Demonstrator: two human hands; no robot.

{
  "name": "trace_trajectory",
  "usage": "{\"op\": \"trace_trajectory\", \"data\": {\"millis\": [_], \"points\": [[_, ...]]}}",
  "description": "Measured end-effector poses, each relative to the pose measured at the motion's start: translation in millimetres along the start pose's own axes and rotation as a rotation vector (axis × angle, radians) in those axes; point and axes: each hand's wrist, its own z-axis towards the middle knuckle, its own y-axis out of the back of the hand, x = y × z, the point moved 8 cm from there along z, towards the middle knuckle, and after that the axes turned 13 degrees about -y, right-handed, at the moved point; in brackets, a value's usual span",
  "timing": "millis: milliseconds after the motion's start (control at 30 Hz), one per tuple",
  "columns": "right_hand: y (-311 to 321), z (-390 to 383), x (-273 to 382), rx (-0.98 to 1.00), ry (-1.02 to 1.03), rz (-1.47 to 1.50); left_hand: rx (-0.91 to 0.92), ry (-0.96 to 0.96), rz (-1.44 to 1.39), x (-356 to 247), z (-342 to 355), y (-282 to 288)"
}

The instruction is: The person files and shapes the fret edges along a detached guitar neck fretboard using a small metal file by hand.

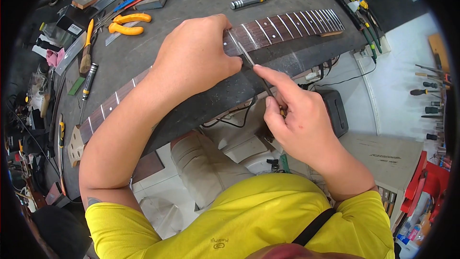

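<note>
- The guitar neck [299,22], dark-faced with pale cross-lines and small dots, stretches slantwise over the grey workbench [172,12], from the lower left up to the upper right.
- The left hand [194,50] is closed over the middle of the neck, directly on top of it; its thumb shows at the side nearest the person, while most of the other fingers are hidden behind the hand.
- The left forearm crosses above the neck, covering part of it; beyond the arm, the pale end piece [75,145] with holes shows at the lower left.
- The right hand [303,115] holds a slim, dark file [248,57] in a narrow grip, index finger reaching forward along it and thumb below.
- That hand is on the near side of the neck, just beside it; the file slants over the fretted face, right beside the left thumb.
- The longer bare stretch of the neck runs rightward from the left hand, above the right one in view.
- Beyond the neck lie a silver-and-black screwdriver [248,2] and, farther left, orange-handled pliers [127,29].
</note>
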Motion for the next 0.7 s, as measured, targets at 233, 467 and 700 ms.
{"op": "trace_trajectory", "data": {"millis": [233, 467, 700], "points": [[-8.6, 26.8, 11.6, -0.031, 0.031, -0.043, -0.026, 0.012, -0.033, 6.4, -1.8, -0.8], [-2.7, 17.5, 6.4, -0.008, 0.028, -0.05, -0.005, 0.012, -0.016, 4.6, -0.4, -1.3], [-0.9, 1.5, 0.6, -0.012, 0.053, -0.015, -0.048, 0.065, 0.007, 3.6, -2.7, 3.0]]}}
